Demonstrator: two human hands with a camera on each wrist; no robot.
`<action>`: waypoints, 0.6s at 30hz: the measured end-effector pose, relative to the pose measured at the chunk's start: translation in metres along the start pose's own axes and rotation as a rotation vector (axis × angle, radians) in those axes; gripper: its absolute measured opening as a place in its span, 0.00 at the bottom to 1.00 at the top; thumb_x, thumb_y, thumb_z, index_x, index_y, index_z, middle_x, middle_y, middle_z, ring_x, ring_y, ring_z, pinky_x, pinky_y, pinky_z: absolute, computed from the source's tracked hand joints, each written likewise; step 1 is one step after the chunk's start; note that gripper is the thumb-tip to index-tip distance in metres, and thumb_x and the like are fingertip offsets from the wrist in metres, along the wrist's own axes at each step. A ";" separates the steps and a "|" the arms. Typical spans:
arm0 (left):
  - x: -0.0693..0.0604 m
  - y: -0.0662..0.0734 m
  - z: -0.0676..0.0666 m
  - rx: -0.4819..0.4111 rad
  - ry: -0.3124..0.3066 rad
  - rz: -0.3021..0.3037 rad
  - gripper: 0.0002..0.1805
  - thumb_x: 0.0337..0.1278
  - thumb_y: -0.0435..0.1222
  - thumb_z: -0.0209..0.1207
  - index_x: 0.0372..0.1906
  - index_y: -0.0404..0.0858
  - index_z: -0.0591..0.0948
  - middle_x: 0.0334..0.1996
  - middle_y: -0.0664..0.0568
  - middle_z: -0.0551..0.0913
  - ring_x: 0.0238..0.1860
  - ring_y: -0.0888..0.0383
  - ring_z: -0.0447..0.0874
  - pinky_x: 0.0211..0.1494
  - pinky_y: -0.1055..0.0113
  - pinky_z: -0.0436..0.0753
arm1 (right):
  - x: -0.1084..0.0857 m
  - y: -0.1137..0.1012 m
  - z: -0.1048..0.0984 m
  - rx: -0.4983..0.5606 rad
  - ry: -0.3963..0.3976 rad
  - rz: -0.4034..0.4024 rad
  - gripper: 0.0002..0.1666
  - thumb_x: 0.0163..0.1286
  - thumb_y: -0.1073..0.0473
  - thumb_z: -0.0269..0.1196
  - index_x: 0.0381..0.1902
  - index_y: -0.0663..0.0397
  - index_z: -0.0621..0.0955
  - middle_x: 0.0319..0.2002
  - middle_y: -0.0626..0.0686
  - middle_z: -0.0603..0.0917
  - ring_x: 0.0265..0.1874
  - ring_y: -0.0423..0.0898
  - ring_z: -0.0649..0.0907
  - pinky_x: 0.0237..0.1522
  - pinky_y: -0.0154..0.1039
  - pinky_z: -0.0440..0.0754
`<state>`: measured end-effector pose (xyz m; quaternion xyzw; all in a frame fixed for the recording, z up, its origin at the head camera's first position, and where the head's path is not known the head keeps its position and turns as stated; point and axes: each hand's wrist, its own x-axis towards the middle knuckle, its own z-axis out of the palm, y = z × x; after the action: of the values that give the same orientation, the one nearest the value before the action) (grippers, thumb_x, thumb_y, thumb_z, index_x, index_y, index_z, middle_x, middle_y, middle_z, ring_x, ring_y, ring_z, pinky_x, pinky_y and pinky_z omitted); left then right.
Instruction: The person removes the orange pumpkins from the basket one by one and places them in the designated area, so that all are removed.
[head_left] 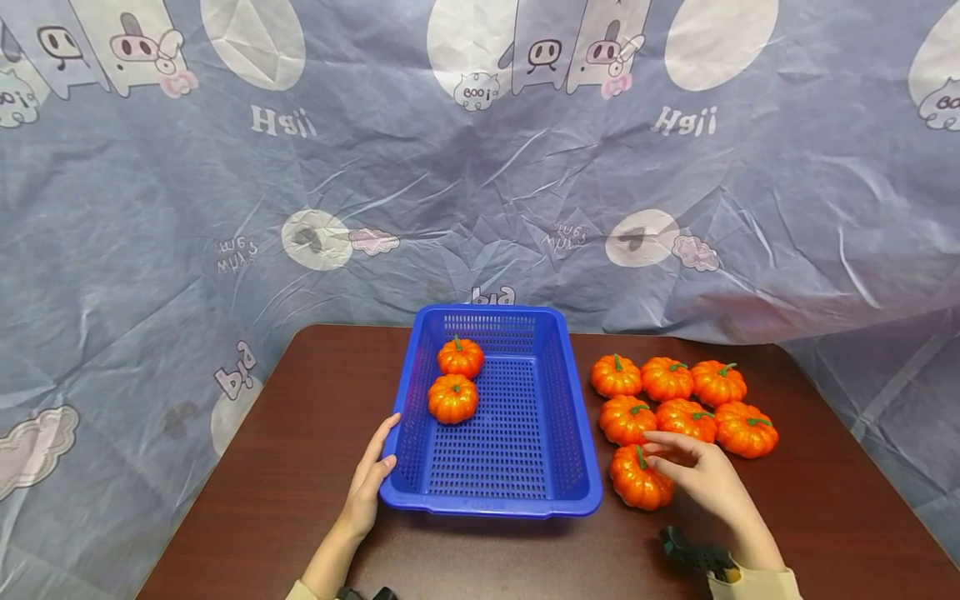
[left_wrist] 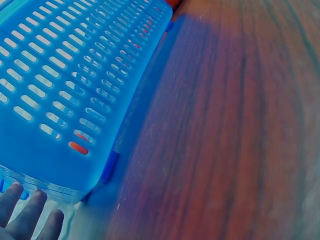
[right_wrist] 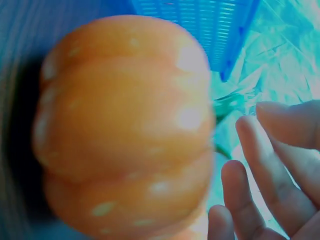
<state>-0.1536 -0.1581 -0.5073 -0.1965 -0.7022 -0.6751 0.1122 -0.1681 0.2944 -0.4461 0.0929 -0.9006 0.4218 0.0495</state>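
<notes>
A blue plastic basket [head_left: 487, 506] with slotted walls stands on the table, and two small orange pumpkins [head_left: 453, 399] with green stems sit along its left side. At its left rim, my left hand [head_left: 365, 487] touches the basket with fingers extended. The left wrist view shows those fingers [left_wrist: 31, 212] near the basket's outer wall. My right hand [head_left: 701, 475] hovers over the nearest pumpkin [head_left: 639, 483] right of the basket, thumb and fingers apart near its stem. In the right wrist view that pumpkin [right_wrist: 125, 125] is large and blurred, with a gap between it and the fingers.
Several more pumpkins [head_left: 678, 418] lie in rows at the table's right, behind the nearest one. The dark brown table [head_left: 300, 417] ends at a grey-blue printed cloth [head_left: 420, 208] hanging behind it. A black strap [head_left: 690, 552] is at my right wrist.
</notes>
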 end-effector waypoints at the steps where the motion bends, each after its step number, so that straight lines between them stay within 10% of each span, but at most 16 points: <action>1: 0.000 0.000 0.000 -0.001 0.000 -0.002 0.30 0.63 0.31 0.38 0.71 0.37 0.57 0.70 0.40 0.55 0.63 0.58 0.62 0.61 0.75 0.62 | 0.000 -0.002 -0.001 -0.007 0.010 -0.003 0.20 0.61 0.59 0.66 0.51 0.60 0.80 0.39 0.54 0.86 0.35 0.33 0.82 0.35 0.30 0.77; 18: 0.000 0.000 0.001 0.015 0.012 -0.007 0.29 0.63 0.31 0.39 0.71 0.37 0.58 0.70 0.41 0.55 0.64 0.60 0.60 0.61 0.76 0.60 | 0.049 -0.082 -0.007 0.247 -0.020 -0.159 0.28 0.65 0.60 0.61 0.62 0.58 0.71 0.54 0.60 0.76 0.49 0.36 0.78 0.47 0.26 0.74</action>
<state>-0.1535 -0.1571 -0.5069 -0.1893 -0.7071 -0.6715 0.1154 -0.1984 0.2420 -0.3717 0.1734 -0.8321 0.5233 0.0617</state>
